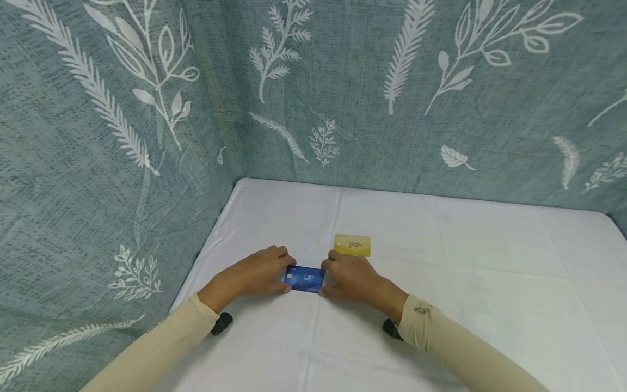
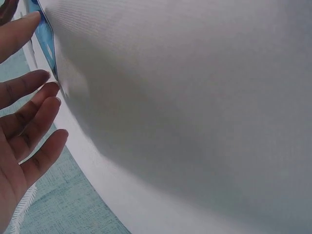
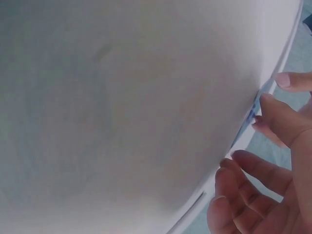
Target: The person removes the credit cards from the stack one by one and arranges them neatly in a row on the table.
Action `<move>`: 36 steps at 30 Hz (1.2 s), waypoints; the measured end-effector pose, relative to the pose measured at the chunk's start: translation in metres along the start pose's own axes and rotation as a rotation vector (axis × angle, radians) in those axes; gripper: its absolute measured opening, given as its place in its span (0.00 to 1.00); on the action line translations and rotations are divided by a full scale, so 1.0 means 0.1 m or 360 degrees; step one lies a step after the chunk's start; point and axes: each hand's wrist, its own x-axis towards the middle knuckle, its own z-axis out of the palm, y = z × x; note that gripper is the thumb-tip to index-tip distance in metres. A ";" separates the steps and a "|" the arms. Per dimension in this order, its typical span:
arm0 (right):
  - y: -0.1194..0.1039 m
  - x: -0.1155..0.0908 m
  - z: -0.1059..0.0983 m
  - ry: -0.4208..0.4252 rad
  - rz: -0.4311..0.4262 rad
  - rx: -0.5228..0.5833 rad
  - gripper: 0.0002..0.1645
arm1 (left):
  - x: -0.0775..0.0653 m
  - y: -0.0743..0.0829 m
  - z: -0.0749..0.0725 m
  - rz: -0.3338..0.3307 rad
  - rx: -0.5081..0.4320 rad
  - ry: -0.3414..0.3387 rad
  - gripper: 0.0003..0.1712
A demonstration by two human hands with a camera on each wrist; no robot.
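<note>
A blue card [image 1: 305, 279] with "VIP" lettering and a chip lies at the white table's surface, between both hands. My left hand [image 1: 262, 270] holds its left end, thumb at the near corner and index finger at the far corner. At the right end my right hand [image 1: 355, 276] grips it the same way. The left wrist view shows the card [image 2: 46, 41] nearly edge-on beside the thumb and fingertips. Only a sliver of the card [image 3: 249, 113] appears in the right wrist view. Just behind the right hand lies a yellow card [image 1: 354, 244], its near edge partly covered.
A white cloth [image 1: 490, 283] with creases covers the table. Green curtains [image 1: 352, 81] with white leaf prints stand along its left and far sides. Dark wrist-worn devices [image 1: 222, 324] show under both forearms, which wear beige sleeves [image 1: 441, 326].
</note>
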 end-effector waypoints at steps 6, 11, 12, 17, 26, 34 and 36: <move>0.04 -0.04 -0.04 0.0020 0.0042 0.0003 0.31 | 0.02 0.00 0.00 0.0042 -0.0002 0.0018 0.29; 0.11 -0.06 -0.04 0.0044 0.0070 -0.0003 0.31 | 0.05 0.01 -0.01 0.0053 0.0009 0.0022 0.28; 0.13 -0.07 -0.04 0.0054 0.0071 -0.0001 0.31 | 0.06 0.01 -0.02 0.0052 0.0009 0.0022 0.28; 0.20 -0.08 -0.05 0.0070 0.0114 -0.0018 0.32 | 0.10 0.03 -0.04 0.0065 0.0009 0.0017 0.28; 0.32 -0.14 -0.10 0.0143 0.0148 0.0003 0.30 | 0.20 0.07 -0.05 0.0071 0.0026 0.0001 0.29; 0.41 -0.17 -0.13 0.0168 0.0170 -0.0003 0.29 | 0.29 0.11 -0.08 0.0091 0.0047 0.0012 0.29; 0.43 -0.19 -0.15 0.0187 0.0168 -0.0005 0.28 | 0.32 0.12 -0.09 0.0092 0.0056 0.0008 0.29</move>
